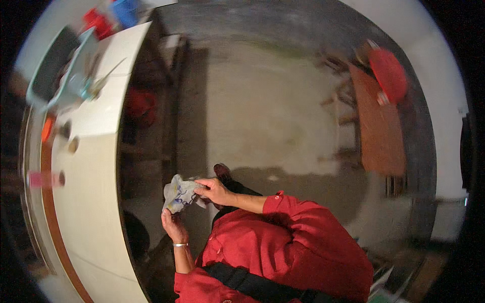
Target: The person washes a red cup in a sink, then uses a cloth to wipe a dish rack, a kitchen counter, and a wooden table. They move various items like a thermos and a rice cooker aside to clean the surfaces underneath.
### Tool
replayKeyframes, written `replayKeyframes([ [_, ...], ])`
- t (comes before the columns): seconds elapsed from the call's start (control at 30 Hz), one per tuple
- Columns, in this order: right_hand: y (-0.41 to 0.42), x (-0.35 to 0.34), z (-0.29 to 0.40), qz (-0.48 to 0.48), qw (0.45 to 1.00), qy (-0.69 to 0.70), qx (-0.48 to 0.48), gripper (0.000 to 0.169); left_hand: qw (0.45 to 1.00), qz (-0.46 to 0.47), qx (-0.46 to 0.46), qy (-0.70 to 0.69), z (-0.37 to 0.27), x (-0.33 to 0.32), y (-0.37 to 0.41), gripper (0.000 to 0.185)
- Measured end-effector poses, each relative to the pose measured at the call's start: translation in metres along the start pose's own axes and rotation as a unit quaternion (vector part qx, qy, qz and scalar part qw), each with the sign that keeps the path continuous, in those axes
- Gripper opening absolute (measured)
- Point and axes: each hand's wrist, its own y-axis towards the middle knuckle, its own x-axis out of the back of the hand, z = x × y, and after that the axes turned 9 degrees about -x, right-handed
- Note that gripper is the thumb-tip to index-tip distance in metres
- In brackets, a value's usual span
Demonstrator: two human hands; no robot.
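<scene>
A pale grey cloth with blue and yellow markings is held up between both hands, clear of the counter's edge and above the floor. My left hand, with a silver bangle at the wrist, pinches its lower edge. The upper right part of the cloth is gripped between the thumb and fingers of my right hand. Some of the cloth behind my right fingers is hidden.
Left of the hands runs a pale countertop. On it stand a light blue basin, a pink container and small blurred items. A brown table with a red object on it is at the right. Concrete floor lies between.
</scene>
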Motion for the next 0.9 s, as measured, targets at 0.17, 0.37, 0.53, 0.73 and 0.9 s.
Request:
replayKeyframes([
  [0.17,-0.071,0.068,0.01,-0.149,0.988,-0.037,0.004,0.036,0.979,0.191,0.021,0.07,-0.008,-0.078,-0.026,0.031],
  [0.37,-0.144,0.16,0.075,-0.13,0.961,0.229,0.085,0.03,0.857,0.508,-0.062,0.06,0.025,-0.212,-0.041,0.075],
  [0.53,-0.218,0.249,0.093,-0.163,0.871,0.422,0.192,0.04,0.722,0.675,0.076,0.13,0.114,-0.285,-0.089,0.092],
  [0.73,-0.306,0.371,0.133,-0.341,0.798,0.377,0.325,0.041,0.562,0.793,0.013,0.235,0.159,-0.425,-0.215,0.057],
  [0.9,-0.38,0.455,0.147,-0.639,0.643,0.074,0.416,0.036,0.437,0.837,-0.031,0.327,0.151,-0.542,-0.273,0.029],
])
